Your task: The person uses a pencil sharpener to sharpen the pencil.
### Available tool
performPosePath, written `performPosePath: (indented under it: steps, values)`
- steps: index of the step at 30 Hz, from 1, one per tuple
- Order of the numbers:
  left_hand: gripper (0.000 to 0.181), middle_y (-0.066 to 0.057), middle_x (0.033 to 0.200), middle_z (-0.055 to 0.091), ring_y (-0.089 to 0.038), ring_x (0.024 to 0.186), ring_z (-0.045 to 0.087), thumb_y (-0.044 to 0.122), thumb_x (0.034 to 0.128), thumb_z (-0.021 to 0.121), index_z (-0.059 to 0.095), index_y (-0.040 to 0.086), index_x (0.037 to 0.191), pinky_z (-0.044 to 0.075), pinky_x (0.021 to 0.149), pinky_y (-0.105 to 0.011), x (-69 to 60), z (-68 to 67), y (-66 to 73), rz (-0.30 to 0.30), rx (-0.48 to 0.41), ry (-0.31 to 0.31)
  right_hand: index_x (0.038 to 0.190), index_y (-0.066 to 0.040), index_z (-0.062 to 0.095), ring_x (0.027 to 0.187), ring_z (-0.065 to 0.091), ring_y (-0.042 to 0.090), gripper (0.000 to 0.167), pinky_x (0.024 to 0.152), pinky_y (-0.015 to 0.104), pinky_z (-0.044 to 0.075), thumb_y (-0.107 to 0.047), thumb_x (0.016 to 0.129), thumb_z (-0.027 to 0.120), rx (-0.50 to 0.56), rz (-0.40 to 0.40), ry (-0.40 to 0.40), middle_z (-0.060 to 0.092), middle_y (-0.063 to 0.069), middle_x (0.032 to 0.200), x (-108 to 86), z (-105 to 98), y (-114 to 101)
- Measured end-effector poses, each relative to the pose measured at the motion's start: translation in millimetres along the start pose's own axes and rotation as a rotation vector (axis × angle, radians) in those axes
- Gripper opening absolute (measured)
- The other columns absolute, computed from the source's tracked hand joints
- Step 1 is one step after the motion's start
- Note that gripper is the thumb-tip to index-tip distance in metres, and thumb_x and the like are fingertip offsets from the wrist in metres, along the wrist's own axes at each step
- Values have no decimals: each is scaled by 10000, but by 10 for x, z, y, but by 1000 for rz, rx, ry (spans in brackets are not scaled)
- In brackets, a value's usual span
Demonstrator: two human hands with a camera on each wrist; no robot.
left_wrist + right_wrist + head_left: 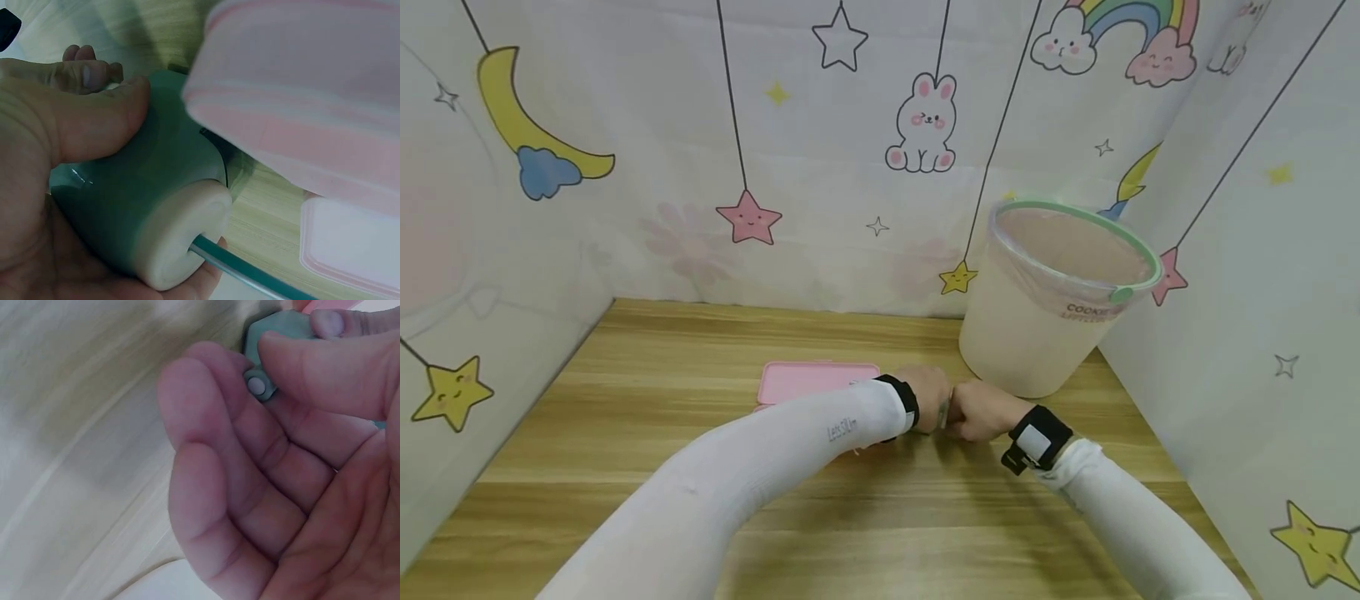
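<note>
in the head view, my left grip and my right grip meet right of centre, over the bench, with the bucket at the right of the frame. the left wrist view shows my left grip wrapped around a green body, probably a crank sharpener; a slim teal rod, perhaps a pencil, enters its pale end face and slants towards the bottom of the frame. in the right wrist view, my right grip appears to pinch a small knob by thumb and finger, upper right of centre, the other fingers curled. the step in hand, as i judge it, is cranking with the rod seated; the next move calls for a firm left hold and an even turn of the knob. the green body thus lies within my left grip, its knob at my right fingertips. the pink case, near the centre of the head view, is partly hidden by my left sleeve.
</note>
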State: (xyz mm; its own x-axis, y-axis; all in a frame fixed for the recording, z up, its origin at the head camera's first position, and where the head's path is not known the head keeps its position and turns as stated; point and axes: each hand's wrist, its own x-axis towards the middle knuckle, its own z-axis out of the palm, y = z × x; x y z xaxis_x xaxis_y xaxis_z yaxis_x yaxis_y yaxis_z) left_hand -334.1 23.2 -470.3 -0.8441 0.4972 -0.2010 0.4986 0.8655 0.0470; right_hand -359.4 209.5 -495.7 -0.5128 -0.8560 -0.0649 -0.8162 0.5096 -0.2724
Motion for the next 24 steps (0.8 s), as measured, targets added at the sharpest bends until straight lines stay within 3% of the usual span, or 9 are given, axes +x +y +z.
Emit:
performPosePath:
  steps: [4, 6, 11, 18, 24]
  values:
    - [257, 34, 844, 663, -187, 734, 593, 254, 867, 836, 647, 202, 700, 547, 614, -369, 266, 221, -108, 14, -18, -6, 578, -209, 605, 514, 336, -41, 399, 491, 209, 284, -132, 886, 847, 9, 21, -26, 395, -202, 556, -85, -337, -550]
    - [257, 16, 845, 676, -192, 731, 607, 215, 886, 839, 658, 174, 708, 545, 618, -357, 21, -17, -14, -12, -47, -38, 569, -193, 606, 504, 307, -65, 406, 495, 174, 249, -94, 881, 846, -9, 57, -49, 376, -208, 553, -106, -457, -749]
    - [376, 36, 772, 582, -146, 663, 517, 162, 925, 827, 568, 173, 652, 429, 547, -283, -432, -362, 130, -24, -71, -42, 567, -184, 609, 499, 301, -79, 406, 500, 145, 236, -33, 864, 841, -34, 76, -71, 357, -217, 554, -130, -540, -877]
    - [421, 49, 723, 513, -144, 650, 478, 153, 935, 825, 520, 189, 648, 388, 536, -280, -406, -372, 132, -22, -85, -58, 586, -172, 627, 513, 285, -63, 391, 522, 154, 228, -34, 907, 803, -44, 46, -84, 344, -203, 567, -161, -643, -912]
    - [414, 54, 727, 507, -132, 655, 476, 165, 962, 805, 511, 190, 672, 396, 542, -278, -447, -419, 155, -13, -66, -53, 570, -198, 589, 503, 287, -70, 447, 514, 165, 235, -66, 921, 832, -43, 63, -39, 360, -205, 557, -183, -754, -923]
